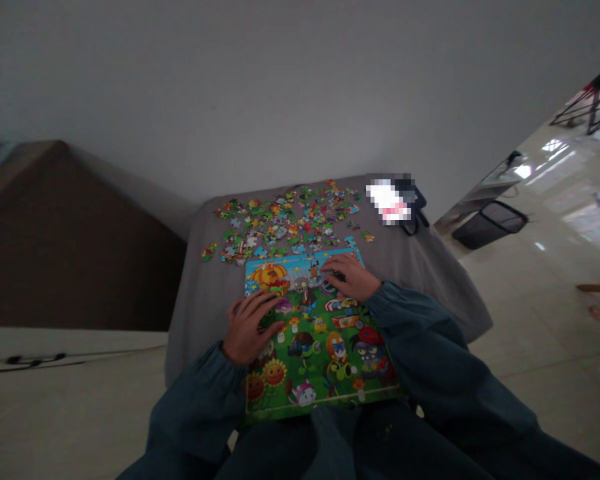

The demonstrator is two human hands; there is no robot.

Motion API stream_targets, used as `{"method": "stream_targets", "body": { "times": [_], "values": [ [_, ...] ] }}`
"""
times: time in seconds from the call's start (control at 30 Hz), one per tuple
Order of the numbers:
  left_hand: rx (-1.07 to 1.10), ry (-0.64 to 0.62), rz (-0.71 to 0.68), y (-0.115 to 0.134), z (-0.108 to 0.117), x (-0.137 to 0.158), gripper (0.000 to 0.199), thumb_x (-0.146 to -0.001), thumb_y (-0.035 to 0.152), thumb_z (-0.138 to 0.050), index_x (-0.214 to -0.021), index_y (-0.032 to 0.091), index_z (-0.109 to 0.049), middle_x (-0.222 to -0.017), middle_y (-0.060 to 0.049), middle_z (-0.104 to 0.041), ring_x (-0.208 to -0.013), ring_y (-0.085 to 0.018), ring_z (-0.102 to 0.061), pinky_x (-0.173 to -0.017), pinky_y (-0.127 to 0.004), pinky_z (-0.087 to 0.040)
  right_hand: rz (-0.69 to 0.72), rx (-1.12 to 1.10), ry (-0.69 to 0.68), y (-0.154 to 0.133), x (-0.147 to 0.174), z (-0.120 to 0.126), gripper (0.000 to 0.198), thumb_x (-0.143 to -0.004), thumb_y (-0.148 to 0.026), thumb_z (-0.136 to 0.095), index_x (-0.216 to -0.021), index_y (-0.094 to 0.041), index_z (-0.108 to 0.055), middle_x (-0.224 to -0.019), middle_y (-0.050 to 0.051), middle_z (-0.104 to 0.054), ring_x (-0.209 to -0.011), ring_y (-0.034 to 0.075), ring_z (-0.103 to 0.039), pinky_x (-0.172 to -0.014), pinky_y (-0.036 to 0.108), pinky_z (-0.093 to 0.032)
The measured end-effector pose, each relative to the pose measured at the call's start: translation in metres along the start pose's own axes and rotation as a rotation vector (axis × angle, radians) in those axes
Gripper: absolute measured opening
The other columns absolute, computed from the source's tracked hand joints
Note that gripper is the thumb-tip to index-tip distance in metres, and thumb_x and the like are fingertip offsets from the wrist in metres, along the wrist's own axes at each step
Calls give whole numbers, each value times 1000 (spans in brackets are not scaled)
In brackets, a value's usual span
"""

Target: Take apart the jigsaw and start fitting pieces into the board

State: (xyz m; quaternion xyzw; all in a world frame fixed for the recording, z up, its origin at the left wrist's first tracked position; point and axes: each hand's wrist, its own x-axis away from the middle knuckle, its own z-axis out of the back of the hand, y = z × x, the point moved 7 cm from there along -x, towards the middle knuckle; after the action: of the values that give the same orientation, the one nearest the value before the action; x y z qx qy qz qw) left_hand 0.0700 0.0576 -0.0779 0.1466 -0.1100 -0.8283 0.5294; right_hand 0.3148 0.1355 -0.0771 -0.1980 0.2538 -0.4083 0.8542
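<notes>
A colourful puzzle board (310, 377) lies in front of me, its near edge by my lap. Its picture shows cartoon flowers, a pumpkin and other figures on green, with a blue strip along the far side. My left hand (251, 325) rests on the board's left edge, fingers spread and palm down. Near the far right corner, my right hand (353, 277) lies over the board with its fingers stretched out. Nothing shows in either hand, though the undersides are hidden. Loose jigsaw pieces (280, 230) are scattered in a wide heap just beyond the board.
A grey cloth (205, 300) covers the table. At its far right is a dark strapped item (420, 203), partly blurred out. A pale wall (290, 93) stands behind. To the left is a brown cabinet (80, 247); a dark bin (490, 227) is on the tiled floor at right.
</notes>
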Motion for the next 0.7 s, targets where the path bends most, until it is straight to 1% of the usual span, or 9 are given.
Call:
{"method": "stream_targets", "body": {
  "times": [0.2, 0.27, 0.37, 0.5, 0.6, 0.7],
  "values": [
    [18, 14, 0, -3, 4, 1, 41, -94, 51, -55, -131, 33, -60, -137, -4, -62, -131, -30, -51, -104, -52, -32, -5, 0, -2, 0, 0, 0, 22, -93, -24, -56, -110, -19, -70, -113, 10, -69, -111, 27, -59, -99, 46, -44],
    [9, 46, 10, -11, 12, 0, 40, -95, 50, -51, -130, 32, -61, -136, -5, -63, -131, -30, -51, -104, -51, -32, -5, 1, 4, -1, 0, 0, 22, -93, -25, -56, -110, -19, -70, -112, 10, -69, -110, 27, -59, -98, 46, -44],
    [-26, 114, 28, -29, 34, -8, 39, -96, 48, -48, -127, 30, -63, -134, -6, -64, -130, -29, -52, -105, -50, -32, -12, -4, 13, 0, 0, -1, 22, -94, -25, -56, -110, -21, -70, -111, 10, -69, -109, 26, -59, -99, 47, -44],
    [-63, 202, 26, -46, 75, -36, 42, -94, 49, -47, -127, 29, -63, -133, -5, -65, -130, -27, -52, -109, -46, -32, -25, -37, 54, 2, -1, -1, 21, -92, -23, -55, -108, -22, -70, -109, 9, -69, -108, 26, -59, -97, 47, -45],
    [-100, 270, 24, -52, 104, -67, 40, -94, 46, -47, -126, 28, -64, -132, -3, -65, -131, -26, -51, -112, -44, -29, -46, -1, 150, 4, -2, 3, 23, -88, -16, -56, -103, -23, -71, -108, 9, -67, -108, 26, -57, -98, 49, -43],
    [-108, 302, 63, -64, 117, -101, 39, -94, 43, -47, -127, 28, -63, -134, -2, -63, -133, -25, -48, -114, -42, -28, -100, 78, 229, 8, -2, 6, 27, -84, -13, -57, -104, -23, -71, -113, 10, -65, -110, 28, -54, -99, 51, -41]
  ]
}}
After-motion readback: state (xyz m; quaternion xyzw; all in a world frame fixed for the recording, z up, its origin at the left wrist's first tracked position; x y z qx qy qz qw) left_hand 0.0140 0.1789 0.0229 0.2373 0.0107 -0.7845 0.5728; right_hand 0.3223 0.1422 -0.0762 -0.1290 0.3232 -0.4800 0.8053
